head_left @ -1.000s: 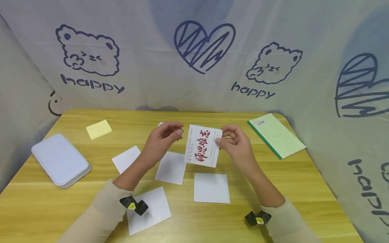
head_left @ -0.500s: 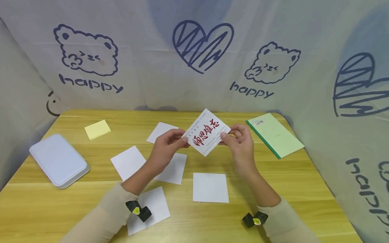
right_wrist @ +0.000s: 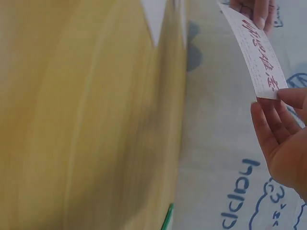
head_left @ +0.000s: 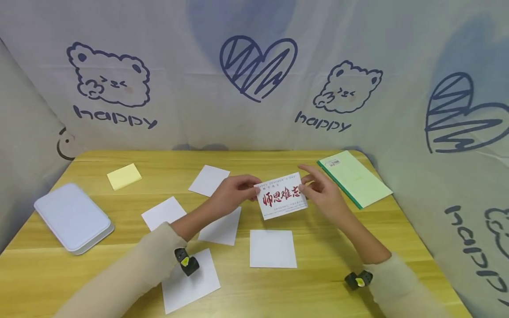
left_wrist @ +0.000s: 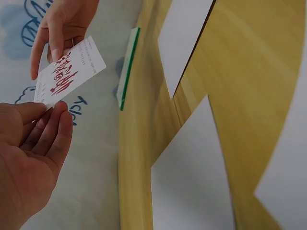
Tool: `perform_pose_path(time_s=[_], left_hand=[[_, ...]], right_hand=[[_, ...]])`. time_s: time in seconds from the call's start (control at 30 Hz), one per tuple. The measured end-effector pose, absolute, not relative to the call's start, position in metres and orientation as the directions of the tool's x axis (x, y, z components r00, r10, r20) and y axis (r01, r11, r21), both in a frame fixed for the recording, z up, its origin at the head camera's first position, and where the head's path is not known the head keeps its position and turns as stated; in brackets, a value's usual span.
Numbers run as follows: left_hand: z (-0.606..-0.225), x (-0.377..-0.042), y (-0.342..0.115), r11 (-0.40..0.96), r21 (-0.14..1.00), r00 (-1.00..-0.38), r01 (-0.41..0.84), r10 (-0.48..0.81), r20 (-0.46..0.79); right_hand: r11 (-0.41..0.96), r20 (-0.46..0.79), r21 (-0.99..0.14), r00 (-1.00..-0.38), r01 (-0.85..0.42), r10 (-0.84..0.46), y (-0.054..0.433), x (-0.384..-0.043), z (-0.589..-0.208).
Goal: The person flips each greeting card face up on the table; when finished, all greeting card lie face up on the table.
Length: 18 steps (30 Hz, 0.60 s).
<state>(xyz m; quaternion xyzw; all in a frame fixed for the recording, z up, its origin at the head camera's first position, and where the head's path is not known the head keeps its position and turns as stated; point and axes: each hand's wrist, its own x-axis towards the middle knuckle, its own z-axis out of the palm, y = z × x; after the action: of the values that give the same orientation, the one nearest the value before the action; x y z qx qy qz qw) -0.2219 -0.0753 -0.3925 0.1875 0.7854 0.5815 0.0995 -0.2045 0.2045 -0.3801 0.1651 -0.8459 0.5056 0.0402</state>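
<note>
Above the table I hold up a small white card [head_left: 280, 198] printed with large red Chinese characters and finer grey text. My left hand [head_left: 234, 192] pinches its left edge between thumb and fingers, as the left wrist view shows with the card [left_wrist: 72, 72] too. At the opposite edge, my right hand [head_left: 324, 194] pinches the card, its index finger lifted away in the head view. Below lie blank white square sheets: one [head_left: 273, 249] under the card, another [head_left: 220, 227] partly behind my left forearm.
More white sheets lie at the back [head_left: 208, 180], left [head_left: 163, 212] and front [head_left: 191, 282] of the wooden table [head_left: 318, 282]. A yellow sticky-note pad [head_left: 124, 176] and a white lidded box [head_left: 73, 218] are on the left. A green notebook [head_left: 355, 179] lies back right.
The card, first held by the right hand alone with its text sideways, has been turned until the text reads nearly level. The left hand has taken hold of its left edge.
</note>
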Motion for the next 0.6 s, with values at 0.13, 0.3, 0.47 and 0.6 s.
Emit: perform_pose_path(time_s=[0.13, 0.3, 0.47, 0.6], left_hand=[[-0.396, -0.239, -0.064, 0.281, 0.945, -0.888, 0.169, 0.46, 0.022], [-0.404, -0.261, -0.049, 0.284, 0.951, -0.874, 0.121, 0.485, -0.034], [-0.414, -0.283, -0.036, 0.327, 0.935, -0.863, 0.137, 0.503, -0.049], [-0.423, -0.3, -0.024, 0.412, 0.895, -0.873, 0.17, 0.484, -0.057]], right_hand=[[0.507, 0.174, -0.813, -0.951, -0.285, -0.255, 0.218, -0.214, -0.388], [0.548, 0.139, -0.799, -0.963, -0.247, -0.231, 0.233, -0.231, -0.401], [0.585, 0.106, -0.783, -0.972, -0.211, -0.208, 0.243, -0.254, -0.414], [0.623, 0.087, -0.758, -0.977, -0.193, -0.197, 0.249, -0.277, -0.425]])
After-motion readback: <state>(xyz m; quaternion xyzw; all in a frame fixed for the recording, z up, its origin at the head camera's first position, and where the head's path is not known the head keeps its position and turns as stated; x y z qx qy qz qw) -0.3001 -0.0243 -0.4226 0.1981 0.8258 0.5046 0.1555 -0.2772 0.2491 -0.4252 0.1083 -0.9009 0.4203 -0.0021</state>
